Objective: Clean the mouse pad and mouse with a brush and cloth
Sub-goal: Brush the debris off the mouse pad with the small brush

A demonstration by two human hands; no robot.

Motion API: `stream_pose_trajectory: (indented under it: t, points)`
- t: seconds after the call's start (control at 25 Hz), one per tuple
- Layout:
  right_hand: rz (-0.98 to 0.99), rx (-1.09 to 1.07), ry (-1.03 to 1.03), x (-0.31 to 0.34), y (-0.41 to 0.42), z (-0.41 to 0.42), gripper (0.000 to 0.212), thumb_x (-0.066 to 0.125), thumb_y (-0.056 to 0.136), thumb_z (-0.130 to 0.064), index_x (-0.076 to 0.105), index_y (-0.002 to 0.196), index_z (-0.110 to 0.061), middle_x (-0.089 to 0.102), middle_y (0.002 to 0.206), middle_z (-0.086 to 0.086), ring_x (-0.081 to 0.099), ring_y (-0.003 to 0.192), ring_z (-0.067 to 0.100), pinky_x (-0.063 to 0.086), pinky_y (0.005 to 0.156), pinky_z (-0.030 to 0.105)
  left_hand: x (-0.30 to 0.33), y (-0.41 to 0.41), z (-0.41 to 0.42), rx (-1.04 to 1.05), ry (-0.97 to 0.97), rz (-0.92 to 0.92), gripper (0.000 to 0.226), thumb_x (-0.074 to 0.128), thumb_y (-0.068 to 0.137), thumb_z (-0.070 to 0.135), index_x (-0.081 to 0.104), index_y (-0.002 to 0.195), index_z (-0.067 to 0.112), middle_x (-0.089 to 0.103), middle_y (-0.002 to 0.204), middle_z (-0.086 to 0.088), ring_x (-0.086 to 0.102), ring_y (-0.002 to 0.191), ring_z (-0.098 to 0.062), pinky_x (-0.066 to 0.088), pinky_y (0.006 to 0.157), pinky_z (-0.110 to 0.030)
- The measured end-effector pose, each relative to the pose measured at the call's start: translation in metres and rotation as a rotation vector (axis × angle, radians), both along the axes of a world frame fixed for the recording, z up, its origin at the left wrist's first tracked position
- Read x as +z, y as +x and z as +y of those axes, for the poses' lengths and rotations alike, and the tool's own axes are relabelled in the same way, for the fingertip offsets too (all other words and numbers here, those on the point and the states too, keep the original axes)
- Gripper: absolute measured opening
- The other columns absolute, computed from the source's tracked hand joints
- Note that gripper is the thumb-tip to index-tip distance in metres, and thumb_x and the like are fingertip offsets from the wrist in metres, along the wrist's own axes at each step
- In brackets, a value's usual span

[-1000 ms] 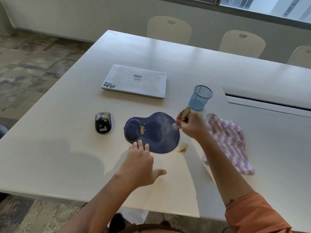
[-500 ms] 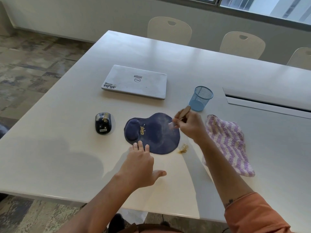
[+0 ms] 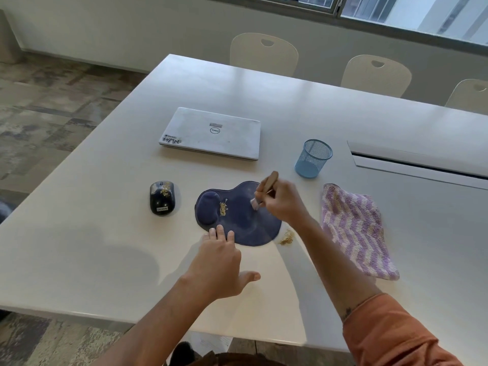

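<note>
Nearest, the left hand [image 3: 220, 262] lies flat, straight fingers pressing the near edge of the blue wrist-rest mouse pad [image 3: 237, 213] on the white table [image 3: 92, 247]. A swept pile of crumbs [image 3: 287, 237] sits just off the pad's right edge. The right hand [image 3: 282, 202] pinches a wooden-handled brush [image 3: 264, 190], bristles on the pad. Crumbs [image 3: 223, 208] remain beside the wrist rest, and more lie on the black mouse [image 3: 162, 198], left. The striped cloth [image 3: 356, 231] lies right. A hard stroke could scatter debris across the table or shift the pad.
</note>
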State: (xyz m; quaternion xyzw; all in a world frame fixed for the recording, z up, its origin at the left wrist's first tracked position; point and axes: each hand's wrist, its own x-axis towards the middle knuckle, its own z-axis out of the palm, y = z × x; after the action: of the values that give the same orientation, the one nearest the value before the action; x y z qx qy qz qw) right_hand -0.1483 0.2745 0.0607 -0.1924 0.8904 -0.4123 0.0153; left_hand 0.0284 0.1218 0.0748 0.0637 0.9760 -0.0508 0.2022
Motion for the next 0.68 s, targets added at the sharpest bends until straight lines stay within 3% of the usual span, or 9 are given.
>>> stream_pose_trajectory:
  t: [0.12,0.2,0.4,0.56,0.68]
  points:
    - [0.085,-0.143,0.085,-0.003,-0.018,0.016,0.010,0.075,0.084,-0.002,0.070,0.086,-0.010,0.073,0.078,-0.005,0.074,0.075,0.016,0.061,0.079,0.041,-0.002,0.001,-0.001,0.003,0.007,0.003,0.108,0.031,0.095,0.084,0.020,0.163,0.001,0.013,0.170,-0.025,0.014,0.157,-0.047,0.019,0.128,-0.053]
    - [0.116,-0.173,0.064,-0.002,-0.021,0.017,0.012,0.075,0.083,-0.004,0.068,0.083,-0.014,0.074,0.080,-0.003,0.075,0.074,0.019,0.063,0.077,0.043,-0.001,0.000,0.000,0.000,0.007,0.003,0.106,0.031,0.095,0.083,0.022,0.163,0.001,0.014,0.170,-0.025,0.014,0.157,-0.047,0.018,0.128,-0.053]
    - [-0.001,-0.046,-0.057,-0.001,-0.005,-0.017,0.008,0.076,0.088,0.004,0.072,0.086,-0.003,0.076,0.076,0.003,0.074,0.064,0.004,0.063,0.069,0.027,0.003,0.000,0.001,-0.005,0.002,-0.011,0.105,0.031,0.096,0.082,0.023,0.163,0.002,0.012,0.170,-0.025,0.012,0.157,-0.047,0.018,0.129,-0.054]
    - [0.080,-0.234,0.100,0.000,-0.033,0.009,0.009,0.077,0.083,-0.003,0.071,0.085,-0.009,0.076,0.081,0.002,0.074,0.078,0.020,0.060,0.078,0.034,0.001,0.001,0.000,0.002,0.011,-0.006,0.105,0.031,0.095,0.082,0.022,0.163,0.002,0.013,0.170,-0.025,0.013,0.157,-0.046,0.018,0.128,-0.054]
    - [0.100,-0.213,0.021,0.002,-0.031,-0.004,0.009,0.078,0.084,-0.005,0.071,0.084,-0.011,0.076,0.080,0.001,0.076,0.075,0.020,0.063,0.078,0.034,0.002,0.001,0.001,0.003,0.014,-0.006,0.104,0.031,0.095,0.082,0.024,0.162,0.002,0.013,0.170,-0.025,0.013,0.157,-0.047,0.018,0.128,-0.054]
